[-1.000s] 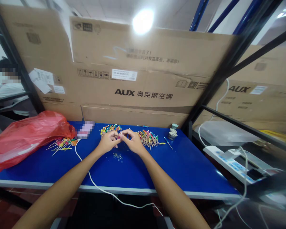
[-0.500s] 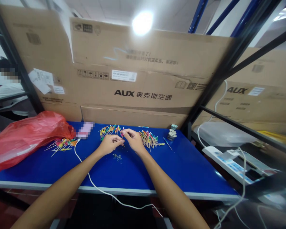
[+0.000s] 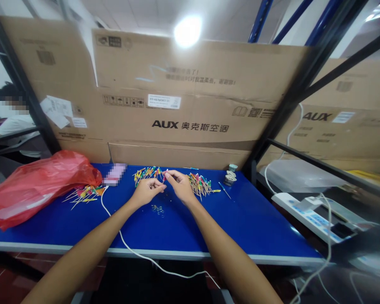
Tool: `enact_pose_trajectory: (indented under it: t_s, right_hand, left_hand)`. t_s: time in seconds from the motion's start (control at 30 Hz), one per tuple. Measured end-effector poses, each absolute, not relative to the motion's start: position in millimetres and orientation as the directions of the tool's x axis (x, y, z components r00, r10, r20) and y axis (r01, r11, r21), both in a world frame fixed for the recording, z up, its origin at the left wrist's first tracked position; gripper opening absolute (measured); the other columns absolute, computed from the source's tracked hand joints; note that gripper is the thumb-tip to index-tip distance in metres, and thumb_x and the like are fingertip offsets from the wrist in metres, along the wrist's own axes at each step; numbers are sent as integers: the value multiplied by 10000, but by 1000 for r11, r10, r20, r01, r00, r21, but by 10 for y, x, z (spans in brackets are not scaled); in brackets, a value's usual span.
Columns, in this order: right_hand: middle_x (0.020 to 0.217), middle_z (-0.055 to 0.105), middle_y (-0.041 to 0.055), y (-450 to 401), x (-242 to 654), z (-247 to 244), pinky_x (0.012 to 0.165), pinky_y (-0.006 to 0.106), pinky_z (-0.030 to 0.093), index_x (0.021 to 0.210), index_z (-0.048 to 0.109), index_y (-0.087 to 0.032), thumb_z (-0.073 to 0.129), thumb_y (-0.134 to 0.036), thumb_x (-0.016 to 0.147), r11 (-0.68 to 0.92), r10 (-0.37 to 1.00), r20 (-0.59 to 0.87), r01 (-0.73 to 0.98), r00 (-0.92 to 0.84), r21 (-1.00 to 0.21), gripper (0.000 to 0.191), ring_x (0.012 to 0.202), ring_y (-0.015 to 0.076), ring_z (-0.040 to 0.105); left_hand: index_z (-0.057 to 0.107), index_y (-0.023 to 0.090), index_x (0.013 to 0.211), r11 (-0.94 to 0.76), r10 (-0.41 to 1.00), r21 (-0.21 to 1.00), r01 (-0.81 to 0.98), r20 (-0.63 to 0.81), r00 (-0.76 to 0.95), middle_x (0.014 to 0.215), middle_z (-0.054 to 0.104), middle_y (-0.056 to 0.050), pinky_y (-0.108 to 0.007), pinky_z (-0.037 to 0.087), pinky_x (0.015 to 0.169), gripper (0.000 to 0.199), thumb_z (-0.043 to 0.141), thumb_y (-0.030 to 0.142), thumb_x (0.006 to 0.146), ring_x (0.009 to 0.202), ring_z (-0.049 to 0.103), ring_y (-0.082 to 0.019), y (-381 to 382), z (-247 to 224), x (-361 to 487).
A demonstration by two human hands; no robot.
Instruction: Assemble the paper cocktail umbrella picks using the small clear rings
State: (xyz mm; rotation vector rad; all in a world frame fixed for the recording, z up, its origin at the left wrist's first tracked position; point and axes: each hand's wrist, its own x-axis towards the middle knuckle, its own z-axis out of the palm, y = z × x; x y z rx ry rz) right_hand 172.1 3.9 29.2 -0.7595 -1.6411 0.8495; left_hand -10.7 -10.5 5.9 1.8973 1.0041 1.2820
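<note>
My left hand [image 3: 147, 191] and my right hand [image 3: 180, 186] hover close together over a blue table [image 3: 240, 223]. Between them, my right fingertips pinch a thin pin with a pink tip [image 3: 165, 175]. My left fingers curl inward, but whatever they hold is too small to make out. A bundle of colourful thin pins [image 3: 147, 172] lies just beyond my left hand. A second bundle [image 3: 200, 185] lies to the right of my right hand. A few small clear rings [image 3: 157, 209] rest just below my hands.
A red plastic bag [image 3: 37, 190] and a third pin pile [image 3: 85, 195] lie at the table's left. A white cable [image 3: 121, 238] crosses it and hangs off the front edge. Small metal items [image 3: 230, 178] stand back right. Large cardboard boxes [image 3: 190, 122] stand behind. A co-worker [image 3: 15, 122] sits far left.
My hands have shifted slightly, and my fingertips have stayed close together around the pink-tipped pin. The piles and rings on the table have not visibly moved.
</note>
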Motion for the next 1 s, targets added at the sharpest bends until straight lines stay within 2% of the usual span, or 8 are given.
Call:
enact_pose_trajectory:
  t_s: [0.13, 0.43, 0.7, 0.9, 1.0]
  right_hand:
    - [972, 768, 63, 57, 1724, 275, 856, 351, 524, 959, 759, -204, 654, -488, 895, 525, 835, 494, 79, -242, -848, 310, 930, 240, 691]
    - [1035, 768, 68, 58, 1732, 241, 900, 364, 515, 917, 757, -201, 642, -488, 904, 529, 813, 471, 95, -342, -844, 310, 1000, 245, 683]
    - [1017, 774, 71, 28, 1723, 241, 881, 377, 521, 1024, 767, -199, 611, -477, 929, 511, 811, 442, 98, -382, -854, 333, 978, 245, 687]
    - [1039, 770, 63, 50, 1772, 272, 938, 386, 496, 982, 768, -208, 606, -460, 937, 545, 787, 454, 127, -417, -829, 303, 1005, 243, 681]
    - [1039, 766, 57, 47, 1762, 272, 904, 361, 502, 973, 762, -211, 614, -469, 928, 554, 786, 456, 148, -417, -819, 302, 983, 233, 678]
  left_hand:
    - [748, 160, 784, -516, 854, 819, 250, 467, 229, 726, 779, -64, -237, 461, 518, 233, 749, 388, 830, 536, 631, -145, -129, 50, -105]
    - [731, 153, 770, -520, 853, 812, 264, 476, 215, 716, 771, -63, -226, 436, 499, 246, 723, 382, 858, 513, 599, -131, -117, 36, -124]
    - [718, 152, 752, -523, 851, 809, 267, 476, 224, 700, 767, -66, -230, 458, 510, 284, 726, 417, 854, 528, 629, -140, -121, 46, -123]
    - [725, 153, 770, -514, 856, 809, 286, 458, 240, 700, 767, -65, -229, 452, 486, 297, 715, 439, 851, 514, 626, -142, -73, 55, -153]
    - [726, 157, 790, -509, 857, 805, 305, 444, 260, 716, 770, -64, -239, 478, 510, 302, 701, 450, 857, 528, 638, -149, -55, 44, -162]
